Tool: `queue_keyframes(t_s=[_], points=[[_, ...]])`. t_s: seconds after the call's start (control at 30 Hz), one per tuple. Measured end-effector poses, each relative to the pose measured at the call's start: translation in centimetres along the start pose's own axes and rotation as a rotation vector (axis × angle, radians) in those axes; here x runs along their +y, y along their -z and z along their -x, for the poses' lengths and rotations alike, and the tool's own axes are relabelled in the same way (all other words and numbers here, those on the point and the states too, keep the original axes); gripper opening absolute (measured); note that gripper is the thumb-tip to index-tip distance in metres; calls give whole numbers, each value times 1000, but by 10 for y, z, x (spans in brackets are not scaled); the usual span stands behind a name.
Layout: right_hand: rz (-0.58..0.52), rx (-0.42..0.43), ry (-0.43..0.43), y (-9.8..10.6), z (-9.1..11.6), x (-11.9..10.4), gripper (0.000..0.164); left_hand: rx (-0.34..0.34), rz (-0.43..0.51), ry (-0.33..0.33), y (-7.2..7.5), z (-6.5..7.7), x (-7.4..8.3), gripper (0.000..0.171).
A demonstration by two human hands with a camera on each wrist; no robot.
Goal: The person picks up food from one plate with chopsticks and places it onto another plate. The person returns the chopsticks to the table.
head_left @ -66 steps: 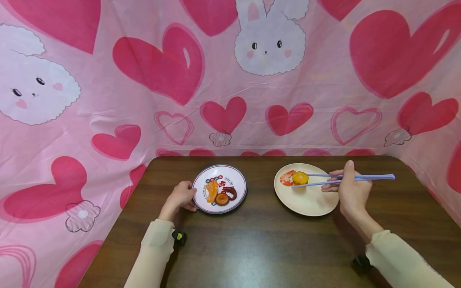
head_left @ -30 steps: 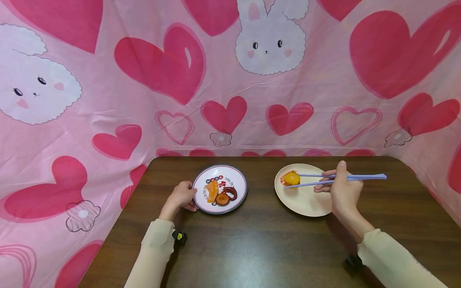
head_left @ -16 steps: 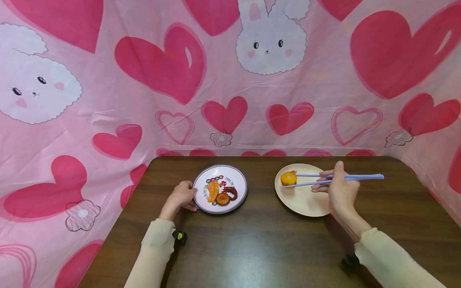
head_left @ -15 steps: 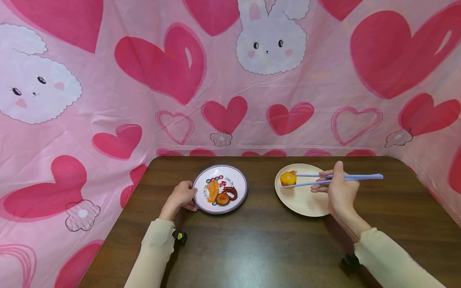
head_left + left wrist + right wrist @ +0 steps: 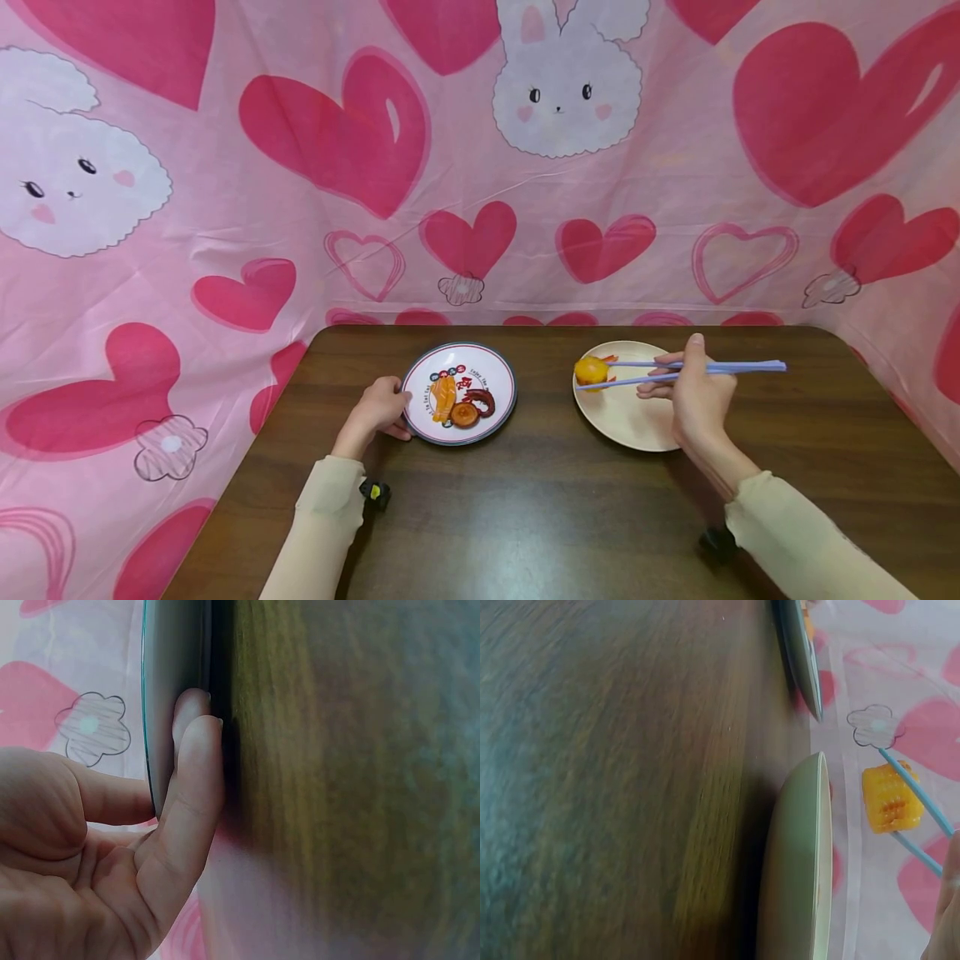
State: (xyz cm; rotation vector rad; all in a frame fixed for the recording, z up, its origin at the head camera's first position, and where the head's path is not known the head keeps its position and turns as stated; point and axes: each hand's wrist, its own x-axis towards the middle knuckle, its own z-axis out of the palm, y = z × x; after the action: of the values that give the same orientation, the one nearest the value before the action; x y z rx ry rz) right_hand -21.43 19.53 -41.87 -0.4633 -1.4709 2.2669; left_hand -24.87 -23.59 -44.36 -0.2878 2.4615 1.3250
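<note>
My left hand [image 5: 377, 410] grips the left rim of a white plate [image 5: 487, 427] with printed lettering. In the left wrist view the thumb meets one face of its edge while fingers [image 5: 199, 772] reach beneath. On that plate lie a striped orange slice [image 5: 443, 398], a round brown piece [image 5: 463, 415] and a dark red curled tentacle piece [image 5: 483, 403]. My right hand [image 5: 701, 404] holds lilac chopsticks [image 5: 750, 367], their tips pinching a yellow corn piece [image 5: 591, 370]. The right wrist view shows the corn [image 5: 891, 799] raised above the beige plate's [image 5: 637, 421] rim.
An orange-red food piece [image 5: 612, 360] on the beige plate is mostly hidden behind the corn. Both plates stand near the back of the brown wooden table [image 5: 480, 508], with a gap between them. Pink heart-print cloth [image 5: 525, 275] hangs behind and at the sides.
My right hand has moved left, carrying the corn in the chopsticks across the beige plate to its left rim. The left hand and white plate have stayed in place.
</note>
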Motion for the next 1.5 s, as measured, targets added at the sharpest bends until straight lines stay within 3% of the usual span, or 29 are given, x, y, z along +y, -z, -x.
queue_keyframes(t_s=[1.5], points=[[64, -81, 28, -44, 10, 21, 62, -7, 9, 7, 1, -1, -1, 25]])
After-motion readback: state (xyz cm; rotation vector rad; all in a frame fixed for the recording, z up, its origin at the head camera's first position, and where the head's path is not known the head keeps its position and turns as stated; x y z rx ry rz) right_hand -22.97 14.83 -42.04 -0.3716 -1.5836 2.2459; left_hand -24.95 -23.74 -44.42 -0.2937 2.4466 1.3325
